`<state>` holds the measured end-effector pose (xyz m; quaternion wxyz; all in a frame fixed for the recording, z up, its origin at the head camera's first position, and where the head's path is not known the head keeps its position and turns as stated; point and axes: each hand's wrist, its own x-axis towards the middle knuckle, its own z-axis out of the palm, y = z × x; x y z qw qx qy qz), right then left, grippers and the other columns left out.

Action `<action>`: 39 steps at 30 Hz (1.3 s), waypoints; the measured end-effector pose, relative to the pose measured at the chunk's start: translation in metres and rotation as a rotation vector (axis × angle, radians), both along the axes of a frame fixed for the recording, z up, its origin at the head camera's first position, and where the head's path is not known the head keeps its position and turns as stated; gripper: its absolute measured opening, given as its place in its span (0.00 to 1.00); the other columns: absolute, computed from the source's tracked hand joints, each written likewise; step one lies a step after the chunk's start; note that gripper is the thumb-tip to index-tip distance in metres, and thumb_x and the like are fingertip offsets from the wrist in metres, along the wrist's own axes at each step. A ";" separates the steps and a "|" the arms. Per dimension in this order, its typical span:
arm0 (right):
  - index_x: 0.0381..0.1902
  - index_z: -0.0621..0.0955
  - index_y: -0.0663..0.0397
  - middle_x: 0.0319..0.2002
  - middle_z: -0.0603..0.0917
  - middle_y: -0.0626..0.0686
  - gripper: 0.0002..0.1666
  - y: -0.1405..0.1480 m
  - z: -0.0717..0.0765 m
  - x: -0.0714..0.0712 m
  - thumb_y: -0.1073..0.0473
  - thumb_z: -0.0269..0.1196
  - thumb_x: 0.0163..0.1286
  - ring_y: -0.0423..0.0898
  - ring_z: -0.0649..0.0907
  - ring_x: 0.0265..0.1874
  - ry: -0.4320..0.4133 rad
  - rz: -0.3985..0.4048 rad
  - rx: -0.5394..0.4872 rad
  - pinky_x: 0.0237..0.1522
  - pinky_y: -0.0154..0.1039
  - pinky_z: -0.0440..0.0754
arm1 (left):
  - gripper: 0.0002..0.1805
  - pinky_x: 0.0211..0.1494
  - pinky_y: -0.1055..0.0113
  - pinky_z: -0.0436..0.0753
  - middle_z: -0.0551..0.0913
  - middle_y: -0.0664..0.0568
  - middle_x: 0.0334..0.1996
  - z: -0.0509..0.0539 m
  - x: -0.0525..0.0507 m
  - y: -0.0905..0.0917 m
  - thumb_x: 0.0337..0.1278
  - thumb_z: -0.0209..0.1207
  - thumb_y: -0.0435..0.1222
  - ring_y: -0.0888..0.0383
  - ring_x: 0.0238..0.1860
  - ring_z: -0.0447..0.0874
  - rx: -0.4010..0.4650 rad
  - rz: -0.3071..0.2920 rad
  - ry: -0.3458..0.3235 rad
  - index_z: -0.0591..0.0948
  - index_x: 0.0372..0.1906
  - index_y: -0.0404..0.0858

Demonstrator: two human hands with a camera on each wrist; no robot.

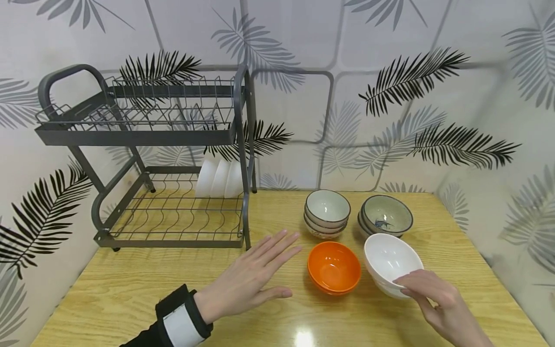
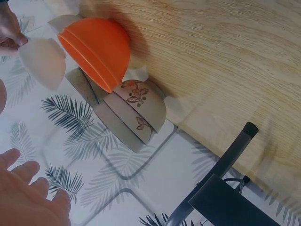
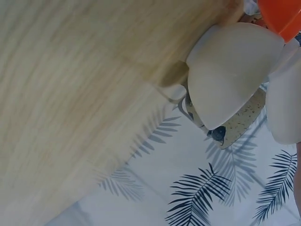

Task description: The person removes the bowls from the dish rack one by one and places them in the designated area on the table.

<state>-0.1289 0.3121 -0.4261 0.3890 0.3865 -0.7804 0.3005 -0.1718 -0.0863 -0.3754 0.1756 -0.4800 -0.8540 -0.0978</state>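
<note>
My right hand [image 1: 438, 299] pinches the near rim of a white bowl [image 1: 392, 258], which tilts over another white bowl [image 1: 392, 291]. In the right wrist view the pinched white bowl [image 3: 284, 103] appears at the right edge, beside the other one. My left hand [image 1: 249, 279] is flat with straight fingers, holding nothing; it hovers left of the stacked orange bowls [image 1: 334, 267]. The left wrist view shows part of its fingers and, at upper left, the pinched white bowl [image 2: 44, 63].
A dark two-tier dish rack [image 1: 138, 137] stands on the left of the wooden table [image 1: 130, 284]. White bowls [image 1: 220, 179] stand on edge in its lower tier. Behind the orange bowls are stacked flower-patterned bowls [image 1: 327, 212] and stacked speckled bowls [image 1: 386, 215].
</note>
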 end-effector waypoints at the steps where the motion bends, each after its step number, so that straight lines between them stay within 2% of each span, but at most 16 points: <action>1: 0.34 0.88 0.58 0.32 0.88 0.50 0.21 0.001 -0.002 0.001 0.49 0.56 0.77 0.32 0.81 0.44 -0.009 -0.020 0.005 0.59 0.18 0.73 | 0.43 0.82 0.54 0.59 0.52 0.48 0.82 0.000 0.000 0.000 0.67 0.55 0.58 0.50 0.82 0.50 -0.003 0.002 -0.005 0.57 0.80 0.43; 6: 0.33 0.88 0.56 0.32 0.88 0.47 0.24 0.006 -0.013 0.003 0.46 0.55 0.76 0.29 0.81 0.44 -0.050 -0.069 0.010 0.60 0.16 0.72 | 0.44 0.82 0.54 0.58 0.50 0.49 0.82 0.000 0.000 -0.001 0.67 0.56 0.57 0.51 0.83 0.49 -0.005 0.004 -0.025 0.56 0.80 0.43; 12: 0.35 0.88 0.57 0.32 0.88 0.47 0.23 0.014 -0.024 0.002 0.46 0.55 0.76 0.28 0.81 0.44 -0.066 -0.054 0.017 0.60 0.16 0.72 | 0.44 0.82 0.53 0.59 0.49 0.50 0.82 -0.001 -0.001 -0.002 0.68 0.56 0.56 0.50 0.83 0.48 -0.002 0.003 -0.036 0.55 0.80 0.43; 16: 0.36 0.88 0.53 0.33 0.88 0.46 0.24 0.019 -0.032 0.003 0.44 0.54 0.76 0.24 0.80 0.47 -0.113 -0.057 0.054 0.60 0.14 0.70 | 0.44 0.82 0.52 0.60 0.50 0.49 0.82 -0.002 -0.001 -0.003 0.67 0.57 0.56 0.50 0.83 0.48 -0.003 0.004 -0.039 0.56 0.80 0.42; 19: 0.36 0.88 0.50 0.32 0.89 0.45 0.25 0.022 -0.035 0.005 0.41 0.53 0.75 0.23 0.80 0.49 -0.150 -0.093 0.096 0.62 0.13 0.68 | 0.44 0.82 0.53 0.59 0.50 0.49 0.82 -0.003 -0.001 -0.004 0.67 0.56 0.56 0.50 0.83 0.48 -0.008 0.010 -0.039 0.56 0.80 0.42; 21: 0.35 0.89 0.48 0.33 0.90 0.44 0.22 0.023 -0.036 0.006 0.41 0.56 0.73 0.27 0.82 0.48 -0.165 -0.128 0.122 0.64 0.13 0.66 | 0.44 0.82 0.53 0.58 0.50 0.49 0.82 -0.003 -0.001 -0.004 0.67 0.56 0.56 0.50 0.83 0.48 -0.011 0.015 -0.041 0.56 0.80 0.41; 23: 0.36 0.89 0.45 0.34 0.90 0.44 0.10 0.023 -0.036 0.007 0.47 0.68 0.66 0.31 0.84 0.47 -0.188 -0.160 0.147 0.65 0.13 0.64 | 0.44 0.83 0.53 0.57 0.49 0.49 0.82 -0.003 -0.001 -0.005 0.68 0.56 0.57 0.50 0.83 0.48 -0.015 0.022 -0.047 0.56 0.80 0.41; 24: 0.37 0.89 0.45 0.35 0.91 0.44 0.08 0.023 -0.036 0.008 0.52 0.73 0.61 0.31 0.84 0.48 -0.201 -0.164 0.152 0.65 0.13 0.64 | 0.44 0.83 0.54 0.56 0.49 0.50 0.83 -0.003 -0.001 -0.005 0.68 0.56 0.57 0.51 0.83 0.48 -0.017 0.027 -0.054 0.55 0.80 0.42; 26: 0.39 0.89 0.45 0.38 0.91 0.45 0.19 0.021 -0.034 0.008 0.63 0.79 0.46 0.29 0.83 0.53 -0.222 -0.161 0.156 0.68 0.14 0.62 | 0.45 0.83 0.53 0.56 0.48 0.50 0.83 -0.003 -0.002 -0.006 0.68 0.56 0.56 0.50 0.83 0.47 -0.013 0.030 -0.073 0.54 0.80 0.42; 28: 0.41 0.89 0.48 0.43 0.91 0.45 0.30 0.020 -0.032 0.007 0.70 0.79 0.35 0.26 0.79 0.60 -0.234 -0.136 0.147 0.71 0.16 0.60 | 0.45 0.83 0.52 0.56 0.48 0.50 0.83 -0.004 -0.003 -0.008 0.68 0.56 0.56 0.50 0.83 0.48 -0.003 0.034 -0.100 0.53 0.81 0.44; 31: 0.45 0.88 0.54 0.53 0.88 0.41 0.28 0.019 -0.028 0.006 0.69 0.79 0.39 0.24 0.72 0.68 -0.239 -0.100 0.134 0.75 0.20 0.58 | 0.45 0.82 0.50 0.57 0.50 0.50 0.82 -0.005 -0.005 -0.011 0.67 0.57 0.55 0.48 0.82 0.49 0.029 0.044 -0.128 0.52 0.81 0.44; 35: 0.50 0.86 0.57 0.63 0.80 0.34 0.27 0.019 -0.024 0.005 0.62 0.78 0.49 0.30 0.69 0.72 -0.249 -0.095 0.133 0.77 0.23 0.56 | 0.44 0.81 0.47 0.58 0.51 0.48 0.82 -0.007 -0.010 -0.016 0.67 0.57 0.55 0.46 0.82 0.50 0.068 0.071 -0.140 0.54 0.80 0.43; 39: 0.56 0.85 0.54 0.70 0.75 0.37 0.31 0.018 -0.020 0.006 0.61 0.77 0.51 0.34 0.67 0.75 -0.274 -0.097 0.122 0.76 0.22 0.56 | 0.43 0.82 0.46 0.56 0.52 0.48 0.82 -0.008 -0.014 -0.021 0.68 0.56 0.56 0.46 0.82 0.50 0.097 0.102 -0.157 0.57 0.79 0.41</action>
